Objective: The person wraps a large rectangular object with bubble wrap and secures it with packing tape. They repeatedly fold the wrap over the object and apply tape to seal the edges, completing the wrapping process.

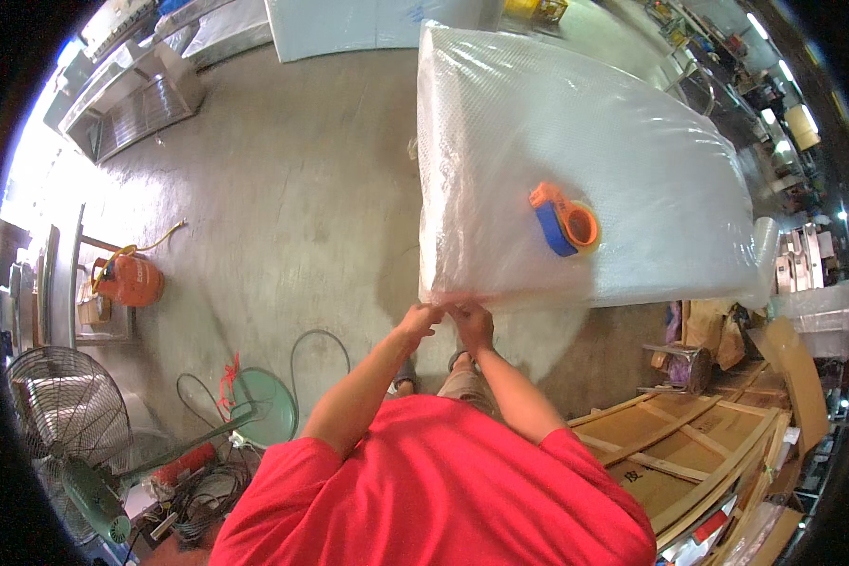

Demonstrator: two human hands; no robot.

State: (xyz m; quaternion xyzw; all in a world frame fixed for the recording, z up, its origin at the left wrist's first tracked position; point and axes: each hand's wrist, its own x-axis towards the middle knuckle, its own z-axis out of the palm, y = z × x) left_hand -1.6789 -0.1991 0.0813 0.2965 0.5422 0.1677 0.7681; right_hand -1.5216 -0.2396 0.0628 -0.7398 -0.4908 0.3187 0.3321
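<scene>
Nearest was the person in a short-sleeved red T-shirt [443,481], both bare forearms reaching forward. Left hand [422,322] and right hand [474,325] sat close together, fingers curled in, at the near left corner of a large, thick slab wrapped in clear bubble wrap [594,113]. Both looked mostly closed and at the wrap's near edge; couldn't tell whether either had film pinched, fingertips partly hidden. Slab stood just ahead of the person, extending right and far. Near left: coiled black cables [203,505] and a fan with round black wire cage [66,401], green pole and round green base [272,407]. Near right: slatted wooden frame backed with brown cardboard [670,443]. Farther, on top of the slab, lay an orange and blue handheld tape dispenser [564,224], apart from both hands. Farther left, an orange-red gas cylinder [134,280] with yellow hose was on the grey concrete floor [292,179]. Far left: boxy metal cabinet [137,104]. Far middle: pale, film-covered panel [344,28].
</scene>
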